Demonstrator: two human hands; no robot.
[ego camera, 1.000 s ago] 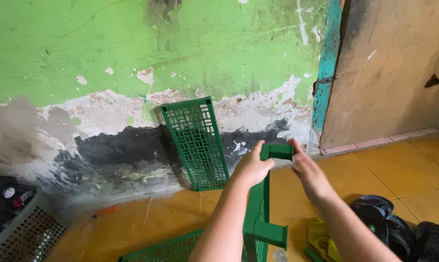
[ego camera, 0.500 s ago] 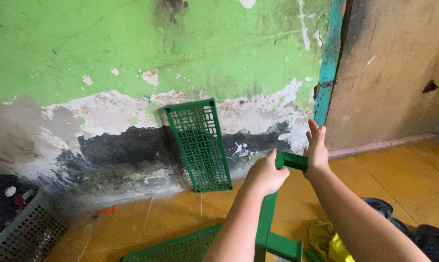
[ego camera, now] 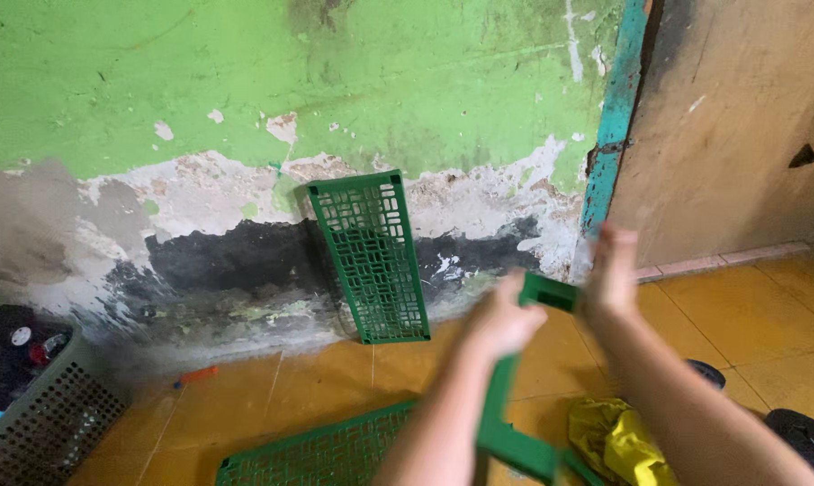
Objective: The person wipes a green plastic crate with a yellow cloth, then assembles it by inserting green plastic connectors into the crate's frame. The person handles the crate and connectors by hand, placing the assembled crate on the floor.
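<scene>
The left hand (ego camera: 501, 319) is closed around the top of a green plastic post (ego camera: 508, 387). The right hand (ego camera: 609, 270), fingers straight and apart, presses flat against its far-right end. The post stands nearly upright, leaning right.

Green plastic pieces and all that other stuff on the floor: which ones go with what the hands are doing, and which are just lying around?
In use:
- green plastic frame post, gripped by left hand; right hand flat against its top
- green plastic lattice panel leaning on the wall
- second green lattice panel flat on the floor

Lying about:
- grey perforated basket
- yellow cloth
- black shoes
</scene>
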